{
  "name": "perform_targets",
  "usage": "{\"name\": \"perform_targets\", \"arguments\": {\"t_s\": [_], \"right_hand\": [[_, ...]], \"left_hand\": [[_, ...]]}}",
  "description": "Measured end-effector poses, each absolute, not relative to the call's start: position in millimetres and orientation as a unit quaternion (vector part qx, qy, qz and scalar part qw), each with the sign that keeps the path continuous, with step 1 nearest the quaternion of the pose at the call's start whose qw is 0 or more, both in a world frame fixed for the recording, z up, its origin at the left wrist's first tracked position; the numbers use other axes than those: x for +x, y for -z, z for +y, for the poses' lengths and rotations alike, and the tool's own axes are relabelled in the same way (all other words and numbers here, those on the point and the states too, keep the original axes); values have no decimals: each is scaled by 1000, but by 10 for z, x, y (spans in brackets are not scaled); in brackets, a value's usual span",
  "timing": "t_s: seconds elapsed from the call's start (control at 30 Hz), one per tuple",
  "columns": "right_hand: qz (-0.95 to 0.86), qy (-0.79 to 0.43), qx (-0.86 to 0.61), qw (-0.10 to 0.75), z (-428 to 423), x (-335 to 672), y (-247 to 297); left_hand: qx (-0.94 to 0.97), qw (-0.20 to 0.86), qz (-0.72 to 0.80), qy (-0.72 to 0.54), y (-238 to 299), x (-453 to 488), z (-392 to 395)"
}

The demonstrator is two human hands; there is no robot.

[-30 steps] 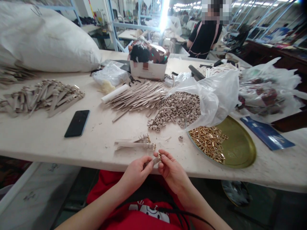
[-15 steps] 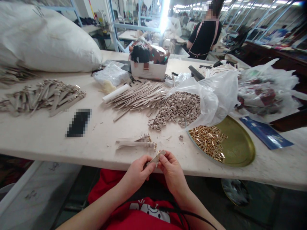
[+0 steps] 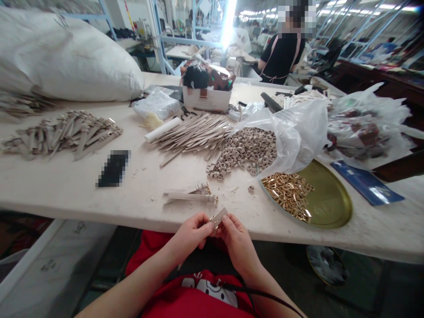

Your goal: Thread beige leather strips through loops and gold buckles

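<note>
Both my hands meet at the table's near edge, pinching one beige strap [image 3: 219,217] with a gold buckle at its end. My left hand [image 3: 192,234] grips the strap from below and the left. My right hand [image 3: 236,238] holds its upper end with fingertips closed. Two finished straps with buckles [image 3: 192,195] lie on the table just beyond my hands. A round brass tray [image 3: 331,198] to the right holds a heap of gold buckles [image 3: 289,194]. Small beige loops [image 3: 245,150] spill from a clear plastic bag [image 3: 298,132].
A pile of bare beige straps [image 3: 195,132] lies mid-table, another heap of straps [image 3: 62,132] at the left. A dark phone [image 3: 114,168], a white box [image 3: 207,95], a big white sack [image 3: 62,57] and a blue card [image 3: 367,181] are around. A person in black stands beyond the table.
My hands have shifted slightly while turning the strap end between the fingers; its tip now points up and to the right. Nothing on the table has moved.
</note>
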State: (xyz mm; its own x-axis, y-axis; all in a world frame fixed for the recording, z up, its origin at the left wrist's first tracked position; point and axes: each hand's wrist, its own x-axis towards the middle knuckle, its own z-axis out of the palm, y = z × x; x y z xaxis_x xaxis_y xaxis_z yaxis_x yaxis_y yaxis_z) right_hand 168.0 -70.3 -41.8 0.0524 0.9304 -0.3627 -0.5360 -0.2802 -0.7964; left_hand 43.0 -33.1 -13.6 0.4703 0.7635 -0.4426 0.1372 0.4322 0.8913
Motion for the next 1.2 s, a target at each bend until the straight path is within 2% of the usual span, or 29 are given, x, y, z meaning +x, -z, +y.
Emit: {"name": "perform_targets", "arguments": {"t_s": [0.47,1.2], "right_hand": [[-205,-669,-442,561,-706,1644,361],[-372,-523,-550,535,-711,1665,396]], "left_hand": [[466,710,467,-245,156,460,-394],[475,709,458,-250,223,431,-407]]}}
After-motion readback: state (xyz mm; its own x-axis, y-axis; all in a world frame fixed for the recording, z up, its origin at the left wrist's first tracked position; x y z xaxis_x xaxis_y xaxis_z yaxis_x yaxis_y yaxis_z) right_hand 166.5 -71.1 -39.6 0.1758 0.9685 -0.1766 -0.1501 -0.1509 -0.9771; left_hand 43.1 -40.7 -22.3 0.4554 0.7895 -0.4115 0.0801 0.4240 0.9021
